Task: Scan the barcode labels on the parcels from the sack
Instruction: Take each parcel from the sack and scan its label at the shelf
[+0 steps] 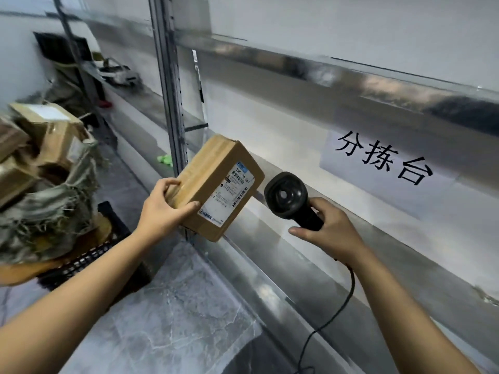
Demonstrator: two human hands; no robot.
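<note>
Two bare forearms enter from the lower edge of the frame, one at lower left and one at lower right. No sleeves, gloves, rings, watches or bands show. The left hand [162, 209] and right hand [328, 230] have short, unpainted fingernails.

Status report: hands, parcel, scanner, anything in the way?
Left hand holds brown cardboard parcel, white barcode label facing black handheld scanner. Right hand grips scanner. Nothing between them.
</note>
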